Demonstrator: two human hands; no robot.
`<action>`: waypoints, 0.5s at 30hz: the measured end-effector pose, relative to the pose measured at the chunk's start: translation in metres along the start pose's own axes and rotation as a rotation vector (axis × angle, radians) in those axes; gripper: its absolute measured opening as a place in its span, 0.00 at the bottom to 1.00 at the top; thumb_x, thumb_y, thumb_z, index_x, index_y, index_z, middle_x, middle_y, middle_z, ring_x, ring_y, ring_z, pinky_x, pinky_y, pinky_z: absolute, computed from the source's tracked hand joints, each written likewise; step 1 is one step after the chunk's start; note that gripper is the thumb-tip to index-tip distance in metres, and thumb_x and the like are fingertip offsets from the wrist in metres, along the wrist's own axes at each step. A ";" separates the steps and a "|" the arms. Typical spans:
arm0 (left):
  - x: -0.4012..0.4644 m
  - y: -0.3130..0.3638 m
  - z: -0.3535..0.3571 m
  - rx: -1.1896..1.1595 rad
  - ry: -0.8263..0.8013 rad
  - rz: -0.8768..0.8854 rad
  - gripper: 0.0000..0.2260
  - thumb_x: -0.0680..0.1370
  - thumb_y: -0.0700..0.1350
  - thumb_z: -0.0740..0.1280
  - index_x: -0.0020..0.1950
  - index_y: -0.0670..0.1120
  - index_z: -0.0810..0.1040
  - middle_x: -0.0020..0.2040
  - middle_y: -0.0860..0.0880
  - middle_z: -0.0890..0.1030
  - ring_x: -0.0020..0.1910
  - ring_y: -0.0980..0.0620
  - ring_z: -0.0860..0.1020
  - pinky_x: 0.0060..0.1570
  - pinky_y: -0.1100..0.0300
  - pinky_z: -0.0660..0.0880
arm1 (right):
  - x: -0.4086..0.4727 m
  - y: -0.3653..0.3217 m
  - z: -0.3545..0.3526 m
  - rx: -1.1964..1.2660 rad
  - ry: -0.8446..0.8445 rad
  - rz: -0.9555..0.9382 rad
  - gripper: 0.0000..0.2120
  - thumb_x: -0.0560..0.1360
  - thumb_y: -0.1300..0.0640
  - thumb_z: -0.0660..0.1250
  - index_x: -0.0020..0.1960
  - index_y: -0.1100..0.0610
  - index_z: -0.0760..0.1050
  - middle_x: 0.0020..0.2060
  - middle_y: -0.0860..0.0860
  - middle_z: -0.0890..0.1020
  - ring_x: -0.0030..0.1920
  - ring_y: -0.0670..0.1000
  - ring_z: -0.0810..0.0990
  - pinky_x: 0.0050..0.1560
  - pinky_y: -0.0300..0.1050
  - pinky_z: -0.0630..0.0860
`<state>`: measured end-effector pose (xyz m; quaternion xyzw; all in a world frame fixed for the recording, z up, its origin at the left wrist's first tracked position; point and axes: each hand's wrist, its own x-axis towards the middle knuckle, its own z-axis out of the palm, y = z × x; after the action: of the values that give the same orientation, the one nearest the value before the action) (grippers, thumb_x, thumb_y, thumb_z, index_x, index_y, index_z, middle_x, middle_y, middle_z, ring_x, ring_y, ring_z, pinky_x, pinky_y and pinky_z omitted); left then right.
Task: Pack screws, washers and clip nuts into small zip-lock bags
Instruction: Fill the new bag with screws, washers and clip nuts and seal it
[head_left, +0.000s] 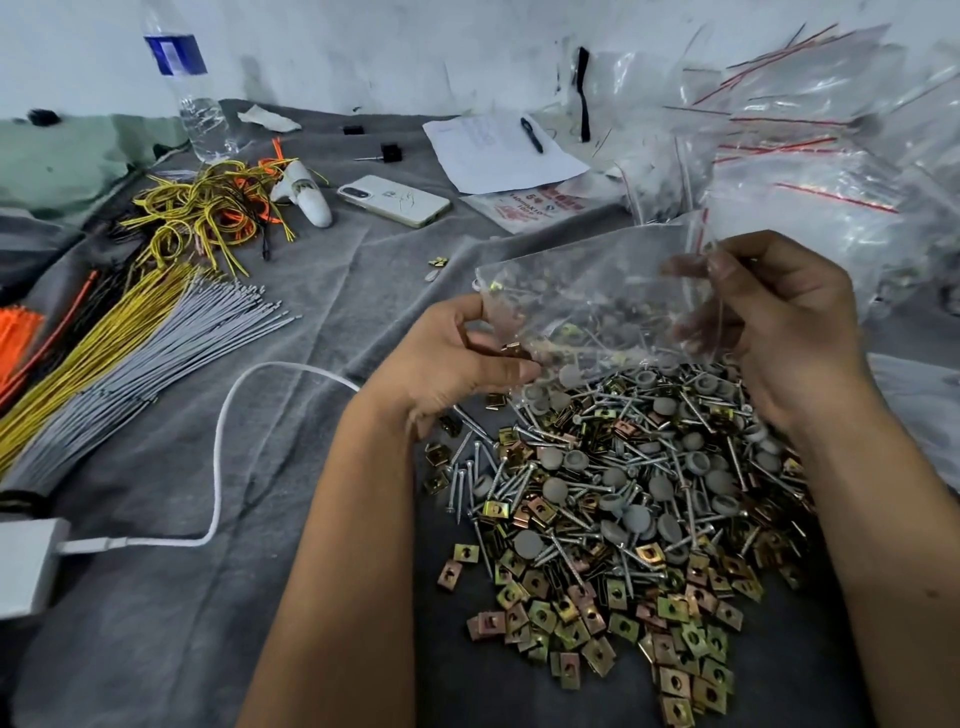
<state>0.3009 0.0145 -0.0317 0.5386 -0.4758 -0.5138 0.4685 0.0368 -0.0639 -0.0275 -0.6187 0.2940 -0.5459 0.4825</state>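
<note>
You hold the zip-lock bag (587, 291) right over the heap of screws, washers and clip nuts (623, 499) to keep loading short: left hand (457, 364) pinches one edge plus a clip nut (515, 351), right hand (774, 322) pinches the mouth.

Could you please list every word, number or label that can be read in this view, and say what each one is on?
"5" and roughly "140mm x 10", in red print: on the pack of zip-lock bags beside the paper; the rest is blurred.
Water bottle: blue label, text too blurred to read.
Sheet of paper under the pen: faint handwriting, unreadable.
Phone: a drawn mark on its back, no readable words.
</note>
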 end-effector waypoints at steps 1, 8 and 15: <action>0.000 0.000 -0.001 0.003 -0.001 -0.006 0.15 0.71 0.25 0.73 0.51 0.39 0.76 0.40 0.41 0.87 0.38 0.48 0.87 0.36 0.60 0.83 | 0.000 -0.001 -0.001 0.005 -0.041 0.009 0.04 0.82 0.53 0.68 0.52 0.51 0.81 0.54 0.58 0.86 0.32 0.55 0.85 0.29 0.41 0.79; -0.003 0.000 -0.003 -0.020 -0.039 -0.069 0.16 0.70 0.22 0.72 0.54 0.37 0.82 0.46 0.41 0.87 0.44 0.46 0.85 0.50 0.53 0.83 | -0.004 -0.002 0.001 -0.100 -0.162 0.018 0.08 0.75 0.55 0.74 0.53 0.48 0.82 0.54 0.55 0.87 0.31 0.57 0.83 0.28 0.44 0.80; -0.003 0.003 -0.004 -0.032 -0.047 -0.117 0.15 0.72 0.23 0.70 0.54 0.36 0.84 0.48 0.41 0.86 0.45 0.49 0.85 0.51 0.59 0.83 | 0.001 0.006 -0.003 0.043 -0.058 0.054 0.07 0.80 0.58 0.68 0.57 0.54 0.81 0.57 0.58 0.85 0.37 0.55 0.87 0.28 0.38 0.78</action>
<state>0.3048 0.0175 -0.0284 0.5459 -0.4460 -0.5604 0.4347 0.0346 -0.0678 -0.0327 -0.6155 0.2847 -0.5206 0.5188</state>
